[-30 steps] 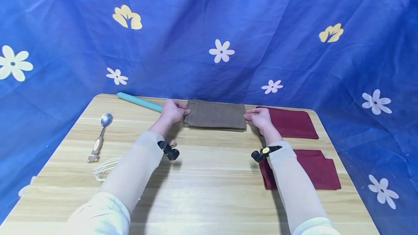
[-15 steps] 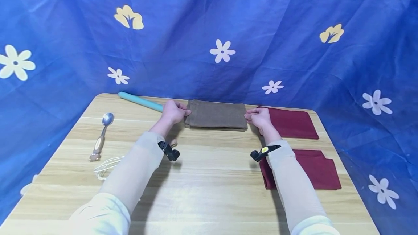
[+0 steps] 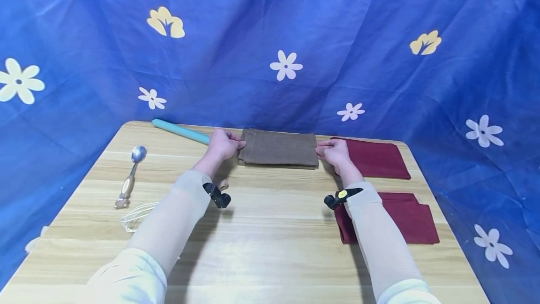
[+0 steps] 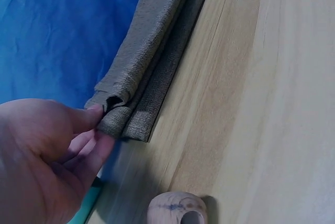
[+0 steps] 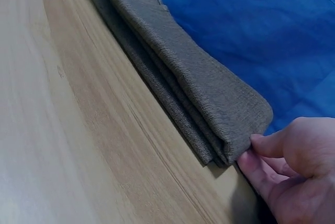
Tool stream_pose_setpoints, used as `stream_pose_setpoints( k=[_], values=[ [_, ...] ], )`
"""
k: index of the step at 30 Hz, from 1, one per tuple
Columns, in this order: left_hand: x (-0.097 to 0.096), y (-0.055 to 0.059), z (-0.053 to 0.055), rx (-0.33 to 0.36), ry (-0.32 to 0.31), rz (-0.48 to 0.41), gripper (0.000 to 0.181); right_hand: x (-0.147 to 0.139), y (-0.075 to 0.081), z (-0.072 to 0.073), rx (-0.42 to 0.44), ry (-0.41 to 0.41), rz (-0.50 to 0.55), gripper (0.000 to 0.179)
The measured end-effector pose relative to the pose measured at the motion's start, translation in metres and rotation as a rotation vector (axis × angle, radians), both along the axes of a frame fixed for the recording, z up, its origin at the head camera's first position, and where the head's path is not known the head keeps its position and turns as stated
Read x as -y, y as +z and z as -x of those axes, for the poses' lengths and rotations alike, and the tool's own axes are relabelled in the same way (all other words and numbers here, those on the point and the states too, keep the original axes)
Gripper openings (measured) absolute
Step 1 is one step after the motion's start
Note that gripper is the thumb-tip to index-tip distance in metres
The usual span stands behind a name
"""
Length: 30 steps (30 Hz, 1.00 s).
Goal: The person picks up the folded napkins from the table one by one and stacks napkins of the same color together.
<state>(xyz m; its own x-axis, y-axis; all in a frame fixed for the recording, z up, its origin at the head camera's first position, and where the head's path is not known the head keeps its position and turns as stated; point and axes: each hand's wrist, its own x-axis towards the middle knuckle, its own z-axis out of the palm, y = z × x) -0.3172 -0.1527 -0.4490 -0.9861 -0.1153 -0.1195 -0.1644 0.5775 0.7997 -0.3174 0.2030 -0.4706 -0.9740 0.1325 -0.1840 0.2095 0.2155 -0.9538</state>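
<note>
A folded grey-brown cloth (image 3: 280, 148) lies in layers at the table's far edge. My left hand (image 3: 223, 144) pinches its left end; in the left wrist view the thumb is on top and fingers are below the cloth's folded end. At the opposite end my right hand (image 3: 335, 153) pinches the near corner between thumb and fingers, as the right wrist view shows. Beside my right hand lies a folded dark red cloth (image 3: 377, 158), partly covered by that hand. A teal stick (image 3: 179, 130) runs behind my left hand, which hides its end.
A second dark red cloth (image 3: 409, 219) lies partly under the right forearm. On the left are a spoon (image 3: 130, 177) and a looped white cord (image 3: 137, 216), partly hidden by the left arm. A small wooden piece with a hole (image 4: 175, 208) sits near the left wrist. A blue curtain (image 3: 236, 60) hangs behind.
</note>
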Motion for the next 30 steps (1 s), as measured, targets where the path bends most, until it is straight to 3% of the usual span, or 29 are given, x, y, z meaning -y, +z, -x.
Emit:
stream_pose_setpoints(
  k=[6,10,18,24,30],
  values=[
    [0.006,0.003,-0.006,0.021,-0.009,-0.016,0.027,-0.001,0.004,-0.005,-0.004,0.024,0.032,0.028],
    [0.008,0.006,-0.008,0.039,-0.01,-0.075,0.023,-0.006,0.008,-0.007,0.002,0.035,0.051,0.029],
    [0.013,0.019,-0.013,0.001,-0.047,-0.173,0.024,-0.018,0.021,-0.013,-0.016,0.092,0.07,0.034],
    [0.014,0.028,-0.021,-0.031,-0.093,-0.18,0.025,-0.024,0.031,-0.022,-0.041,0.154,0.085,0.037],
    [0.013,0.036,-0.031,-0.043,-0.121,-0.203,0.025,-0.033,0.039,-0.031,-0.056,0.202,0.029,0.036]
  ],
)
